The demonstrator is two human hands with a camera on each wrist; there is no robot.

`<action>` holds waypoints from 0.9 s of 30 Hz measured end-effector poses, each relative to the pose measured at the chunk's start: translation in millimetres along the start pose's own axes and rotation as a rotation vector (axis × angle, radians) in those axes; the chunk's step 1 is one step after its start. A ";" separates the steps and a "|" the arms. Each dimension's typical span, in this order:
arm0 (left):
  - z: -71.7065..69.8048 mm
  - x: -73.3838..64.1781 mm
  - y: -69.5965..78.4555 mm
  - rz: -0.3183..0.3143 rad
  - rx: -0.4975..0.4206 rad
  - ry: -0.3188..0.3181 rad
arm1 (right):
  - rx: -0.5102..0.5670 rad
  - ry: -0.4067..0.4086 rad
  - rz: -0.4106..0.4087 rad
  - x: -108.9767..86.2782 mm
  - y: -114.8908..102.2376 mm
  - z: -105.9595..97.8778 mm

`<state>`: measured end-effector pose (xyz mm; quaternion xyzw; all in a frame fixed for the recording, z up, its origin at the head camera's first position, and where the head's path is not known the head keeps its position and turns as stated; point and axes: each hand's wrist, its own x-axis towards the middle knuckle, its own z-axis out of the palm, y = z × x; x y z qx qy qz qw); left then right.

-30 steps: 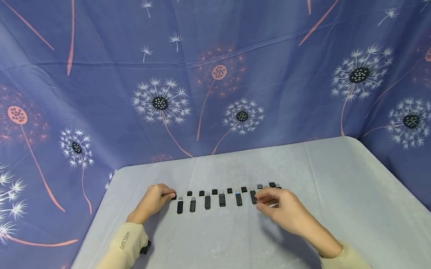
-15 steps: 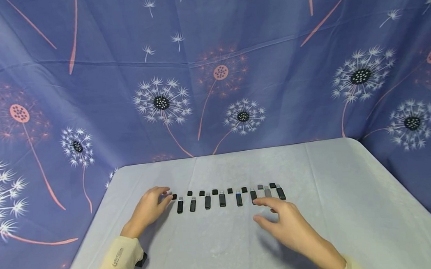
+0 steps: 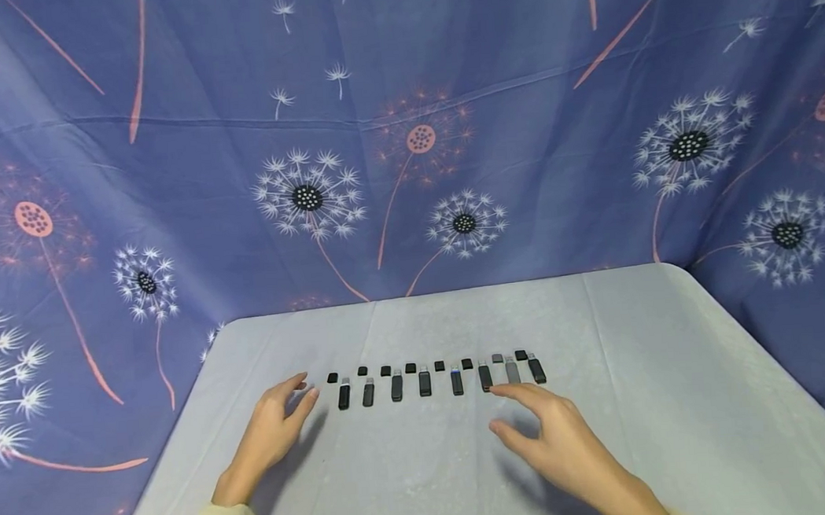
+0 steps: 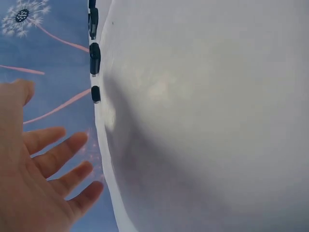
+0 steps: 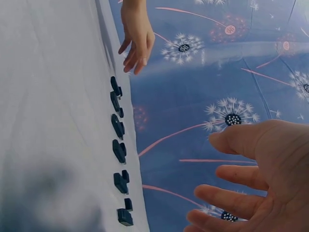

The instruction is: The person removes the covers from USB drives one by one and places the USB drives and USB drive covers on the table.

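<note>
Several USB flash drives lie in a row across the table, metal plugs pointing away from me. Most are black, such as the leftmost flash drive (image 3: 344, 395); one is a grey flash drive (image 3: 512, 373) near the right end. A small cap lies just beyond each, among them the leftmost black cap (image 3: 332, 377) and a grey cap (image 3: 497, 358). My left hand (image 3: 270, 425) hovers left of the row, fingers loose and holding nothing. Near the black flash drive (image 3: 485, 377), my right hand (image 3: 558, 441) has thumb and fingers spread, also holding nothing.
The table (image 3: 398, 479) has a pale cloth and rounded far corners. Behind it and at both sides hangs a blue curtain (image 3: 538, 226) with dandelion prints.
My left hand has let go of the leftmost cap and drawn back down and left. The right hand has opened and pulled back slightly, uncovering the grey and rightmost flash drives.
</note>
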<state>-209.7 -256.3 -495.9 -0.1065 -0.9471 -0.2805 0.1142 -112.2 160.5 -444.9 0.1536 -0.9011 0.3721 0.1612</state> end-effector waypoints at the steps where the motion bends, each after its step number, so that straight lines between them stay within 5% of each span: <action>1: -0.4 -3.3 0.2 -0.009 -0.007 0.004 | 0.001 0.001 -0.002 -1.2 -0.2 0.2; 6: -0.2 -16.4 4.7 -0.018 -0.017 0.035 | 0.015 0.003 -0.009 -6.0 -1.4 -0.1; 14: 0.5 -31.6 28.4 -0.005 -0.018 0.058 | 0.050 0.024 0.098 -14.1 -2.7 -1.6; 18: -0.1 -36.6 40.6 -0.021 0.043 0.075 | 0.024 0.074 0.103 -18.0 0.6 -0.8; 27: 6.7 -51.0 63.6 0.051 0.182 0.187 | -0.029 0.173 0.048 -25.7 10.1 0.4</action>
